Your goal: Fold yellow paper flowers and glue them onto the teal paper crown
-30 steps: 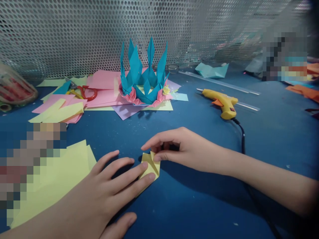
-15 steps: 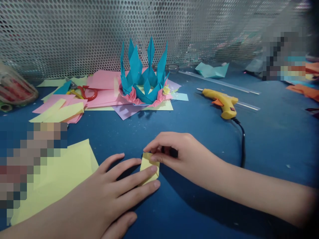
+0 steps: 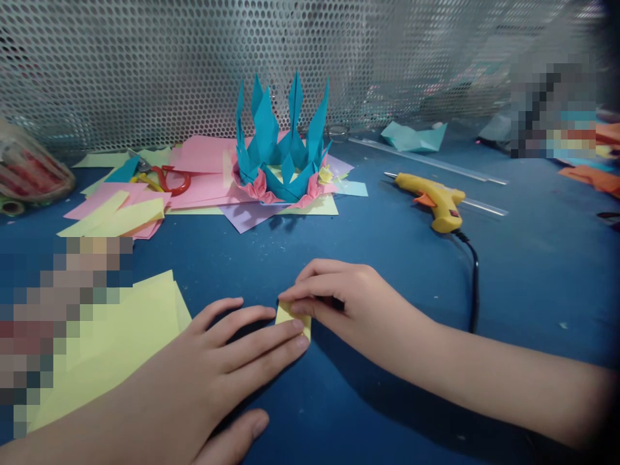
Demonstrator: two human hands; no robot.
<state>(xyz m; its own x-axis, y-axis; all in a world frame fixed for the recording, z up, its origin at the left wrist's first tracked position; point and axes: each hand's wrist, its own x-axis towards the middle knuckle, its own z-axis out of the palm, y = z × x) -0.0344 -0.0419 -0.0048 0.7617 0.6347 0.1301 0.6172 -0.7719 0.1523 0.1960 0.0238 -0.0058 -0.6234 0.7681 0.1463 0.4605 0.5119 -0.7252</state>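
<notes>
The small folded yellow paper (image 3: 285,312) lies on the desk (image 3: 368,239), well in from the desk's far edge. The left hand (image 3: 213,365), spread open, rests fingers on it; the right hand (image 3: 343,290) pinches its far side. It should handle light, crisp, easily creased, best held by its edges.

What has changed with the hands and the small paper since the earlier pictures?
The right hand has lowered its index finger to the far edge of the small paper, whose flap no longer stands up. The left hand has slid its fingers slightly rightward over it. The glue gun and blue origami stayed in place.
</notes>
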